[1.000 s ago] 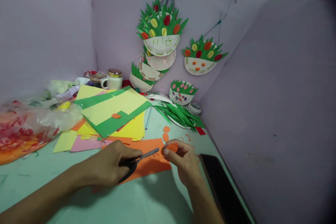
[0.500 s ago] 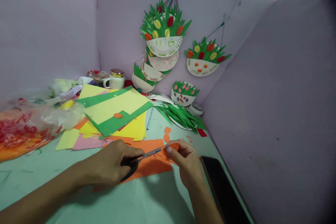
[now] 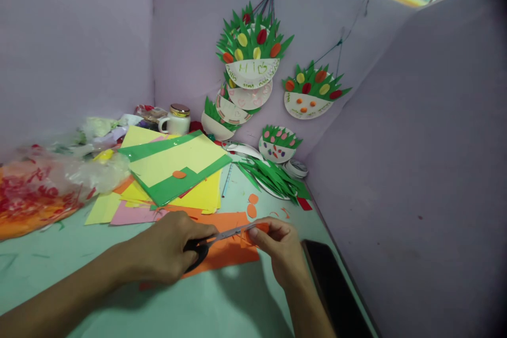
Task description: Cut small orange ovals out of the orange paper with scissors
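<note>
Left fingers (image 3: 204,231) wrapped round scissors (image 3: 224,235) | right fingers (image 3: 259,238) pinching small orange paper (image 3: 262,227) over right end of orange sheet (image 3: 233,257) | a second ago blades stopped short, now they reach the paper | snipping seems to be going on

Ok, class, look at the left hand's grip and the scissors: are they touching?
Touching. The head view shows the left hand's grip wrapped around the black handles of the scissors, with no gap.
</note>
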Action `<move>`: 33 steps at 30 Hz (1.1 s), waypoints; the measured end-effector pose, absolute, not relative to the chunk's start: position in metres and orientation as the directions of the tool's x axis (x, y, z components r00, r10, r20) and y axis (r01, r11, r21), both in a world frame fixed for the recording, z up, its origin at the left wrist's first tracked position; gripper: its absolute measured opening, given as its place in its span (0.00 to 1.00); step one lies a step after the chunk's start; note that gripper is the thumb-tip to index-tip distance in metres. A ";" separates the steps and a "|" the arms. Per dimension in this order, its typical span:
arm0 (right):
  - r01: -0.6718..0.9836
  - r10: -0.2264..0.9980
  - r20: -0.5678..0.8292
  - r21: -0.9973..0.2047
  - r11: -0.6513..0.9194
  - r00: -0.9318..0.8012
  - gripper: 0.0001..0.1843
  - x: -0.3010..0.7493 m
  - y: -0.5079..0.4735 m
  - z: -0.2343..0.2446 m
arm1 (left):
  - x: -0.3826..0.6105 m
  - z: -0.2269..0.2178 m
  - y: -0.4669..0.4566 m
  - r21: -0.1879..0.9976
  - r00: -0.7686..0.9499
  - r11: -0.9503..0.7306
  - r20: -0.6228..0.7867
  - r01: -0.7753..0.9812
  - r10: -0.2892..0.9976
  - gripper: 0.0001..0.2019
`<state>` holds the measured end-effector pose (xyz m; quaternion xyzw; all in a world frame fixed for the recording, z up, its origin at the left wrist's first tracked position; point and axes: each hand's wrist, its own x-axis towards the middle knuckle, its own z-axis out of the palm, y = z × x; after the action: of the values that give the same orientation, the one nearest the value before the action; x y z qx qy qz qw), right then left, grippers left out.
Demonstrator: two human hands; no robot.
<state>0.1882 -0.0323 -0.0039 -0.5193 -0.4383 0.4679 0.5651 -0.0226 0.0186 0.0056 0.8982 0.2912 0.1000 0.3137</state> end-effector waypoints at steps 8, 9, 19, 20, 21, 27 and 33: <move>-0.077 0.984 0.009 -0.997 0.023 0.177 0.03 0.188 -0.033 -0.005 | -0.023 0.004 0.017 0.643 0.811 -0.619 -0.006 0.451 0.585 0.06; -0.076 0.985 0.012 -0.997 0.026 0.172 0.03 0.188 -0.033 -0.005 | -0.023 0.004 0.017 0.653 0.810 -0.609 -0.012 0.450 0.586 0.06; -0.163 0.961 0.092 -0.977 0.138 0.262 0.07 0.187 -0.031 -0.009 | -0.019 0.007 0.017 0.789 0.804 -0.460 -0.070 0.407 0.590 0.05; -0.159 0.961 0.090 -0.978 0.135 0.262 0.07 0.187 -0.031 -0.009 | -0.019 0.007 0.016 0.789 0.803 -0.459 -0.071 0.409 0.592 0.05; -0.156 0.962 0.087 -0.979 0.131 0.260 0.07 0.186 -0.031 -0.009 | -0.019 0.007 0.016 0.791 0.801 -0.455 -0.073 0.409 0.594 0.05; -0.149 0.965 0.084 -0.981 0.123 0.248 0.06 0.185 -0.032 -0.011 | -0.018 0.005 0.016 0.784 0.796 -0.459 -0.074 0.419 0.600 0.05; -0.148 0.964 0.077 -0.982 0.117 0.253 0.07 0.186 -0.032 -0.011 | -0.017 0.008 0.016 0.776 0.801 -0.480 -0.053 0.409 0.596 0.06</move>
<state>0.1858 -0.0318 -0.0107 -0.4907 -0.4157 0.4479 0.6211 -0.0168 0.0156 0.0079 0.8528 0.2947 0.1127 0.4161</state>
